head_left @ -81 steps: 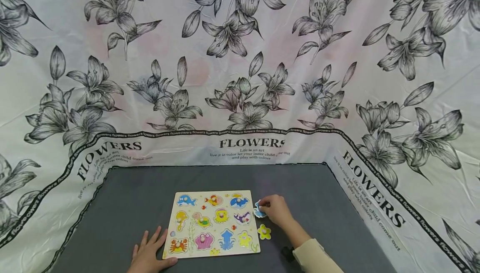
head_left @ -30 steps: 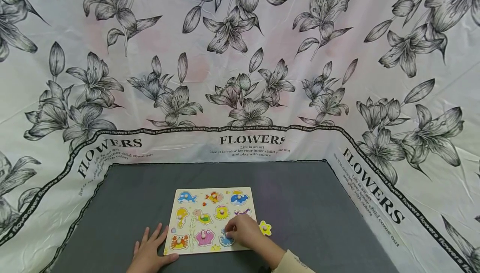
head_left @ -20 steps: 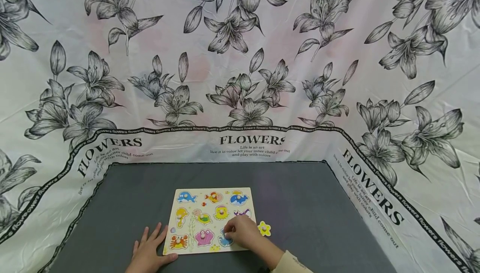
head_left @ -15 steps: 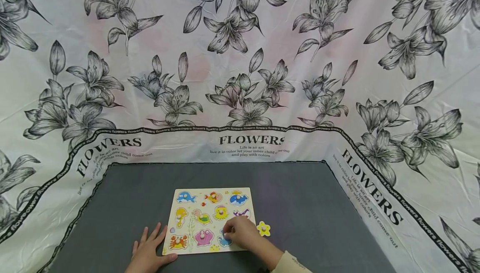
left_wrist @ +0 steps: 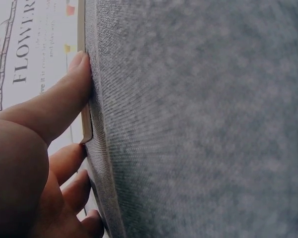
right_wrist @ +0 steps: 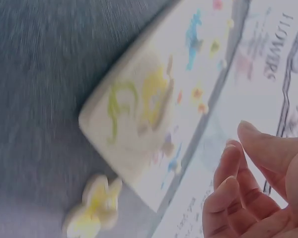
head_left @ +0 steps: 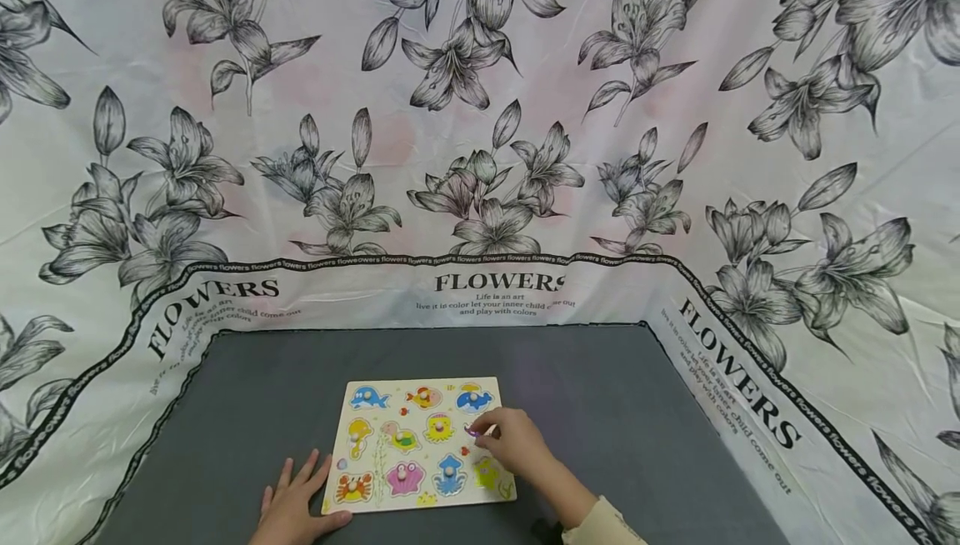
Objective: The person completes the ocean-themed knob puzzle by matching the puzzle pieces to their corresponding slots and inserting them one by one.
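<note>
A cream peg puzzle board (head_left: 367, 503) with sea-animal pieces lies on the grey table. My left hand (head_left: 295, 499) is spread at its lower left corner; in the left wrist view the thumb (left_wrist: 69, 96) rests along the board's edge. The blue squid piece (head_left: 449, 475) sits in the bottom row, beside a yellow star-shaped recess (head_left: 487, 473). My right hand (head_left: 521, 445) hovers at the board's right side, near the purple whale piece (head_left: 472, 431), which it partly covers. Its bent fingers hold nothing in the right wrist view. The loose yellow star piece (right_wrist: 92, 208) lies off the board's corner, hidden in the head view.
Grey cloth (head_left: 300, 378) covers the table around the board. A white floral curtain (head_left: 480, 195) encloses the back and sides. A small dark object (head_left: 546, 531) shows by the right sleeve (head_left: 603, 524).
The right hand brought the blue squid piece from right of the board into the bottom row, then let go and moved up and right. The left hand stayed at its corner.
</note>
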A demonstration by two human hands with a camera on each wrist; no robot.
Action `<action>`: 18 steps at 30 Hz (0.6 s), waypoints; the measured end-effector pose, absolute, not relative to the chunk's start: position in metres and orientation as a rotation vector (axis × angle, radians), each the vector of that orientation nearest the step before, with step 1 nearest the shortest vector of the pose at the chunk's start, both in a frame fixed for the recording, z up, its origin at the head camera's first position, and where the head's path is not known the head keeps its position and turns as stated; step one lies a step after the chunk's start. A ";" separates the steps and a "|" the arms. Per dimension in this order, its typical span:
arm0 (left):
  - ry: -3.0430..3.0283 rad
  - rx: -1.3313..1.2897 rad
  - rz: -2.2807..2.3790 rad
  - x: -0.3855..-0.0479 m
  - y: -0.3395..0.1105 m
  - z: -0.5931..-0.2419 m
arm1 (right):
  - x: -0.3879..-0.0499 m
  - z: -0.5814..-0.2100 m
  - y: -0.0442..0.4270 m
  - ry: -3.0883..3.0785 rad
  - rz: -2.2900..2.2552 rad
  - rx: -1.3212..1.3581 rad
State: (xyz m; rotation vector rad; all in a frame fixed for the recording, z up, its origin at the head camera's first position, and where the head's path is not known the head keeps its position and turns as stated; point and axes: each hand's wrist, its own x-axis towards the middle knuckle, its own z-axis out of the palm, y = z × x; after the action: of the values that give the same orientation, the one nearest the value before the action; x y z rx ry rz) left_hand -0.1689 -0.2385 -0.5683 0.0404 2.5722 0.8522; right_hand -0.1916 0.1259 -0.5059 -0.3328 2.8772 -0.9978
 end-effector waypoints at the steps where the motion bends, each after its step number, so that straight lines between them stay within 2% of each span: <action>1: 2.575 0.044 0.850 -0.169 -0.239 -0.569 | -0.192 -0.504 0.130 2.882 -1.015 -0.326; 9: 2.579 0.048 0.841 -0.171 -0.241 -0.570 | -0.192 -0.501 0.162 2.930 -1.059 -0.267; 18: 2.577 0.054 0.844 -0.175 -0.243 -0.569 | -0.191 -0.516 0.179 2.889 -0.990 -0.170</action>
State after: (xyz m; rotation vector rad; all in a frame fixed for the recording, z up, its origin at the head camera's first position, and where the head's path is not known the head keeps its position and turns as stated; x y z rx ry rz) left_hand -0.1751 -0.2426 -0.5694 0.0536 2.5766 0.8438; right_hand -0.1912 0.1794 -0.5158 -0.1699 2.8892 -0.9895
